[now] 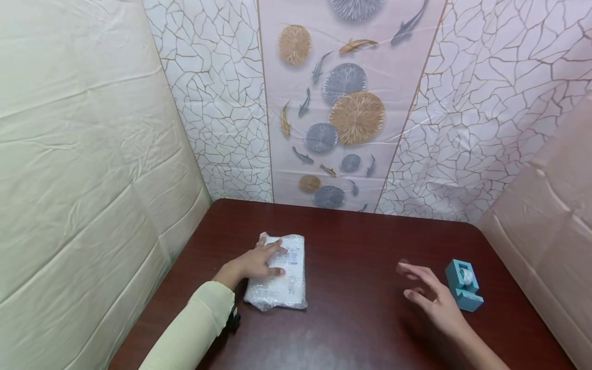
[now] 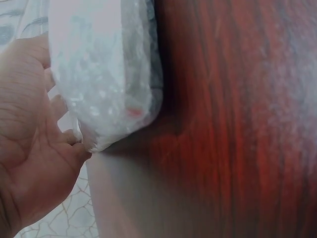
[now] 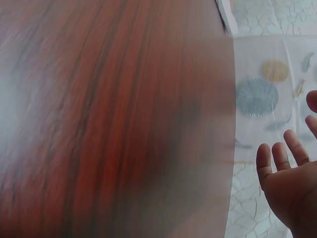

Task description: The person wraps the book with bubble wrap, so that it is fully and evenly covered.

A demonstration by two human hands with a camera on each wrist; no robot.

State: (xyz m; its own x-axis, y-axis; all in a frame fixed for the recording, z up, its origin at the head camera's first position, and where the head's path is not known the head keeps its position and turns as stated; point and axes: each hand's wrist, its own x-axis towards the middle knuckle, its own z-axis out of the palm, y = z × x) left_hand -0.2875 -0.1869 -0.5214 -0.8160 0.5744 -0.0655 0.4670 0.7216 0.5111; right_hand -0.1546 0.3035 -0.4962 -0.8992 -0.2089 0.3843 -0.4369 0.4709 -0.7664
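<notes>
A flat white package [image 1: 293,275] in clear bubble wrap lies on the dark red-brown table, left of its middle. My left hand [image 1: 256,263] rests on the package's left part with its fingers spread. In the left wrist view, the left hand [image 2: 37,134] appears beside the wrapped package [image 2: 99,64], and some fingertips are hidden by it. My right hand [image 1: 432,298] hovers over the table's right side, fingers loosely bent, holding nothing. Just to its right stands a light blue tape dispenser [image 1: 468,302] with a roll in it. The right wrist view shows the right hand [image 3: 292,186] with its fingers apart.
The table [image 1: 351,303] has rounded far corners. Patterned cloth [image 1: 222,103] hangs behind its far edge, and pale quilted cloth walls [image 1: 92,180] stand on both sides. Under the left sleeve [image 1: 194,324] a small black object [image 1: 234,320] shows at the wrist.
</notes>
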